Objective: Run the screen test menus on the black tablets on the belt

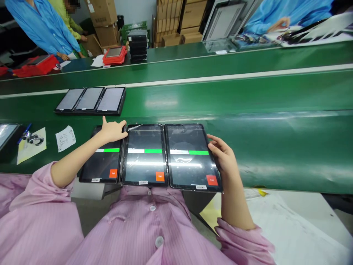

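Observation:
Three tablets lie side by side at the near edge of the green bench: a left tablet (pixel 99 165), a middle tablet (pixel 145 165) and a right tablet (pixel 190 165). Each screen is dark, with a white and green bar and an orange-red "Fail" box. My left hand (pixel 111 131) is over the top of the left tablet, fingers apart, fingertips at the upper left edge of the middle one. It covers part of the left screen. With its fingers along the right edge, my right hand (pixel 224 156) grips the right tablet.
Beyond them, three more tablets (pixel 91 100) with pale screens lie in a row. A handwritten note (pixel 65 138) and a yellow paper (pixel 32 145) are at left. A stack of dark devices (pixel 138 46) stands across the bench. People in blue sleeves (pixel 259 18) work opposite.

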`<state>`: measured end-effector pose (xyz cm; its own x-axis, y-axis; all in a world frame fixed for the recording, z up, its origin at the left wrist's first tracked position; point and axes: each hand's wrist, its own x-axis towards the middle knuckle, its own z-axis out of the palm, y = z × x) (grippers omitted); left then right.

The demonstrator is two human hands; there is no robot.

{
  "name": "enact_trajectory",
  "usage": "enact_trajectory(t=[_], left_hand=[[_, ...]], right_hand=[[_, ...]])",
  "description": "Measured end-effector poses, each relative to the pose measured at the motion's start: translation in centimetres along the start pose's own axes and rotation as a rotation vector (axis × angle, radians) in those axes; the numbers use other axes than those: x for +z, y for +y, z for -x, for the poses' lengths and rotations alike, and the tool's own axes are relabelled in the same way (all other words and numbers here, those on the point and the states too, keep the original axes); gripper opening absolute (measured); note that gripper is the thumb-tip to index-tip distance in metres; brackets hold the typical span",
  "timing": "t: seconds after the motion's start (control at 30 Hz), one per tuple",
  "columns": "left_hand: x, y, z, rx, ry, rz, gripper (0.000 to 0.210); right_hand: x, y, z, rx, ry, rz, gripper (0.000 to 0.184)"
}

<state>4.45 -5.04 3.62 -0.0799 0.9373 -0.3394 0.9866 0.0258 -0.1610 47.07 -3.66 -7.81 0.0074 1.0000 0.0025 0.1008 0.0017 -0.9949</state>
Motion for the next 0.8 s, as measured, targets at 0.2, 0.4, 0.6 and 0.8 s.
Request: enact_trajectory(t=[0.2,0.4,0.6,0.8], left_hand=[[0.1,0.0,-0.2,0.069,-0.002,-0.025,0.053],[-0.4,-0.8,-0.7,0.057,-0.054,-0.049,0.051],[-1.1,0.7,-1.1,0.154,0.023,0.078,0.050],[-2.1,7.0,-3.1,0.747,0.037,0.186,0.053]], right_hand=[[-0.1,-0.7,0.2,0.009,0.016,0.016,0.044],[0.6,0.0,0.3,-0.026,0.036,0.017,0.046],[1.0,0.8,0.1,-0.061,0.043,0.012,0.046],[1.0,0.8,0.0,-0.050,0.043,-0.044,0.043]])
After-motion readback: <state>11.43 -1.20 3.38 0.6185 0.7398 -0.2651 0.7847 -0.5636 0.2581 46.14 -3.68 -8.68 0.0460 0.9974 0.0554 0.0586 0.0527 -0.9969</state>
